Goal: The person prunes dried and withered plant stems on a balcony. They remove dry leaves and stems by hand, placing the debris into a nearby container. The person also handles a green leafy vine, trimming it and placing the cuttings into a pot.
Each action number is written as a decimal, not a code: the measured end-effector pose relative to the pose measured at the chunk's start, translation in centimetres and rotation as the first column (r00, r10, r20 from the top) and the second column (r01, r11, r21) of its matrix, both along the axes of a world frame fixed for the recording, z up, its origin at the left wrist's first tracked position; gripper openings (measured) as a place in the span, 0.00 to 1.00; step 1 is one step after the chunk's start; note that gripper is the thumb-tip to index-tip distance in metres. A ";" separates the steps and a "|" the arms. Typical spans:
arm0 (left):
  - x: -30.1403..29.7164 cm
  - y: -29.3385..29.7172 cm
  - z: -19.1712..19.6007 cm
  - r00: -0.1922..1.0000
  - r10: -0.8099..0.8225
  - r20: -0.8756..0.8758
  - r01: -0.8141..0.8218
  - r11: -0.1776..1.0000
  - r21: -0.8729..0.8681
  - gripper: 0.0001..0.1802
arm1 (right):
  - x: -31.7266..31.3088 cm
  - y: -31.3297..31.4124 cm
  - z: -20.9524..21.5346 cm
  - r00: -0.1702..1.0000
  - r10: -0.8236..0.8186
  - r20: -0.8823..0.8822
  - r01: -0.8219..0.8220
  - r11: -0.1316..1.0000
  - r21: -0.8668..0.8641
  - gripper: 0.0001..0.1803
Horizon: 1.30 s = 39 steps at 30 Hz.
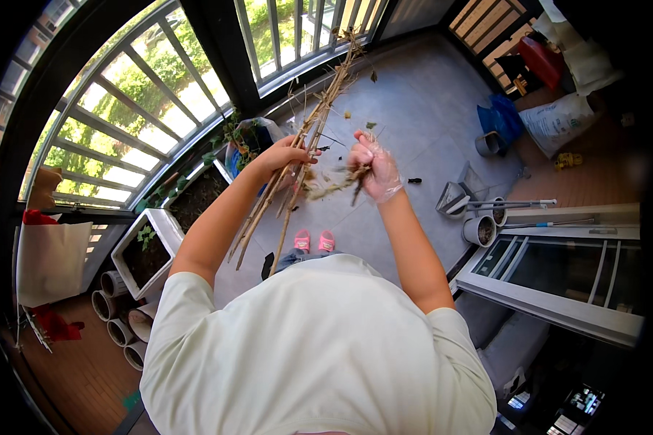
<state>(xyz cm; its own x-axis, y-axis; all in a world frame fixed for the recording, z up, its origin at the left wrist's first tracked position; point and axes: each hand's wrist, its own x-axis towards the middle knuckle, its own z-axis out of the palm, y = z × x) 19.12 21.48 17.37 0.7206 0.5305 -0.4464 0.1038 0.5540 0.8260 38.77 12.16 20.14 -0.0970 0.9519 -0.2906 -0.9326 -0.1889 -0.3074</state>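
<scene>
A long bundle of dry, thin plant stalks (329, 98) slants up and away in front of me. My left hand (284, 154) is closed around it near the middle, and loose ends hang down toward my body. To the right, my right hand (376, 168) wears a clear plastic glove. Its fingers are closed on a clump of withered plant stems (334, 190), which is blurred and reaches across toward the stalks. Whether the clump still joins the bundle I cannot tell. Bits of dry leaf (371, 125) show near the right hand.
Barred windows run along the left and far side. White planter boxes (168, 230) with soil and several pots (120, 332) stand left. At right are a dustpan (453, 199), pots (479, 230), a grey bucket (488, 144), a white sack (556, 123) and a window frame (559, 279).
</scene>
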 end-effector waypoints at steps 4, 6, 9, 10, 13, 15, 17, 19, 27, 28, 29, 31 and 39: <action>-2.6 1.3 -3.2 0.995 0.093 -0.035 -0.092 0.996 0.019 0.13 | 3.9 -1.0 2.8 0.928 0.257 -0.269 -0.261 0.965 0.023 0.05; -3.6 1.0 -3.3 0.992 0.122 0.009 -0.122 0.992 -0.026 0.13 | 5.6 -1.4 3.0 0.991 0.097 0.087 -0.096 0.995 -0.011 0.05; -3.9 0.7 -3.2 0.989 0.147 0.025 -0.147 0.989 -0.003 0.15 | 5.7 -1.6 2.9 0.745 -0.147 0.651 0.242 0.969 -0.058 0.07; -3.8 0.5 -3.2 0.991 0.135 0.010 -0.135 0.990 0.027 0.15 | 4.4 -1.3 2.5 0.664 -0.118 0.739 0.272 0.958 -0.091 0.08; -3.3 0.0 -3.2 0.997 0.077 0.032 -0.079 0.993 0.092 0.17 | 0.8 0.3 0.9 0.491 0.062 0.869 0.155 0.975 -0.158 0.17; -2.4 -1.0 -2.1 0.997 0.037 0.064 -0.045 0.992 0.121 0.18 | -2.2 2.2 0.8 0.368 0.121 0.922 0.155 0.970 -0.190 0.21; -1.5 -2.4 -0.4 0.997 0.010 0.083 -0.018 0.995 0.097 0.21 | -3.2 3.5 0.2 0.289 0.115 0.951 0.162 0.973 -0.167 0.23; -1.4 -2.9 -0.6 0.990 -0.040 0.134 0.039 0.999 0.012 0.25 | -3.3 4.0 -0.1 0.226 0.116 0.967 0.181 0.971 -0.158 0.25; -1.0 -4.3 1.8 0.890 -0.096 0.445 0.186 0.969 -0.163 0.28 | 3.0 1.2 0.0 0.597 -0.243 0.765 0.433 0.900 -0.052 0.14; -0.9 -4.1 1.6 0.881 -0.113 0.460 0.208 0.964 -0.163 0.28 | 3.3 1.8 1.3 0.541 -0.241 0.806 0.444 0.896 -0.030 0.14; -0.6 -4.1 1.6 0.870 -0.133 0.474 0.235 0.958 -0.162 0.28 | 3.6 2.3 2.4 0.506 -0.228 0.832 0.418 0.908 -0.006 0.14; 0.4 -4.1 1.8 0.862 -0.190 0.470 0.284 0.949 -0.137 0.27 | 4.6 3.0 3.8 0.430 -0.202 0.880 0.366 0.930 0.035 0.13; 4.5 -5.5 3.1 0.877 -0.286 0.386 0.332 0.942 -0.056 0.27 | 11.2 0.4 4.8 0.294 -0.124 0.948 0.283 0.958 0.038 0.14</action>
<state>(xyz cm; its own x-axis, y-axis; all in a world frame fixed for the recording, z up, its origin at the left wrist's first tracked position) 23.65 15.99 20.45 0.9631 0.2144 -0.1627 -0.0120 0.6379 0.7700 49.97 12.53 24.90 0.5059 0.8498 -0.1479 -0.0465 -0.1444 -0.9884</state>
